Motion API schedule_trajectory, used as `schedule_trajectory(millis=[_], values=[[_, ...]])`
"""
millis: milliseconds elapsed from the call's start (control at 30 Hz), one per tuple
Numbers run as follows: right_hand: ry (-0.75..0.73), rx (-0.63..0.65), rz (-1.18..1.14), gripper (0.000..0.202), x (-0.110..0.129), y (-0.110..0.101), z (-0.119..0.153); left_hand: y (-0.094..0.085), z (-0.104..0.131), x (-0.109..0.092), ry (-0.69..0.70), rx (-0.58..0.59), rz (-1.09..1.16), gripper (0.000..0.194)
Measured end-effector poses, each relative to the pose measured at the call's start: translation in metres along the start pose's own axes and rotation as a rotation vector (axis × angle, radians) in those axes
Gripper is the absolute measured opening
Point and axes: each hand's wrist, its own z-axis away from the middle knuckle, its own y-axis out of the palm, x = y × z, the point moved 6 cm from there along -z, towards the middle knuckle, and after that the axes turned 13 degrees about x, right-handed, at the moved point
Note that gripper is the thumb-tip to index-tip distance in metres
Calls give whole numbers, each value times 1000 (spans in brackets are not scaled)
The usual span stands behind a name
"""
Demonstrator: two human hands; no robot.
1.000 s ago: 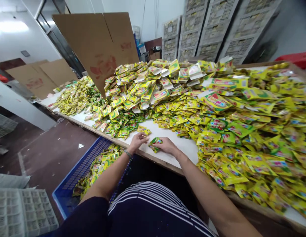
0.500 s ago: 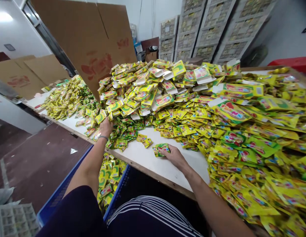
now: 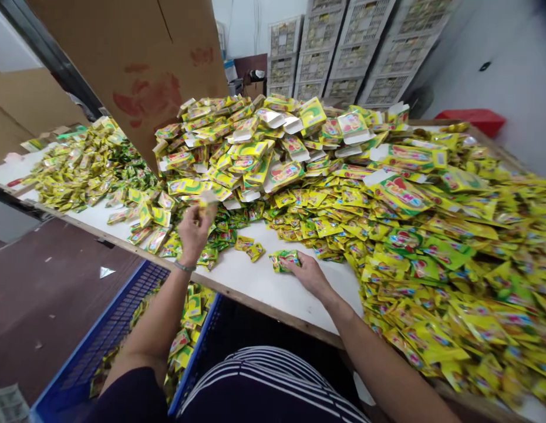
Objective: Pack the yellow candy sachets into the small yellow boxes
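My left hand [image 3: 195, 232] is raised over the table's front edge, its fingers closed round a small yellow box [image 3: 208, 202] that is blurred at its top. My right hand [image 3: 309, 274] rests low over the white table top [image 3: 250, 276], pinching a green packet [image 3: 283, 260]. Two small yellow packets [image 3: 250, 248] lie between the hands. Behind them is a heap of yellow boxes [image 3: 250, 150], some with white flaps open. Yellow and green packets [image 3: 431, 282] are piled along the right side.
Below the table's edge, a blue crate [image 3: 118, 317] holds yellow boxes. A tall cardboard sheet [image 3: 141, 64] stands at the left of the heap, with another pile [image 3: 79, 167] beyond it. White crates [image 3: 317, 59] are stacked behind; a red object [image 3: 471, 119] sits back right.
My left hand has lifted back from the pile's left edge with a yellow box. My right hand still holds the green packet. The view has shifted, showing more of the blue crate.
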Motion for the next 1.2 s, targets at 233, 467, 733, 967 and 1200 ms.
schedule_trajectory(millis=[233,467,733,967,1200], values=[[-162,-233,-162,39,36,-47,-5,135,68,-69,-35,814,653,36],[-48,-95,-21,39,18,-61,-23,167,64,-81,-61,941,904,45],[-54,-115,155,34,11,-60,-24,183,72,-75,-189,946,969,44],[-78,-180,282,20,24,-45,-23,179,75,-80,-287,942,1069,44],[-112,-212,26,33,17,-39,-20,176,85,-78,-468,985,1186,55]])
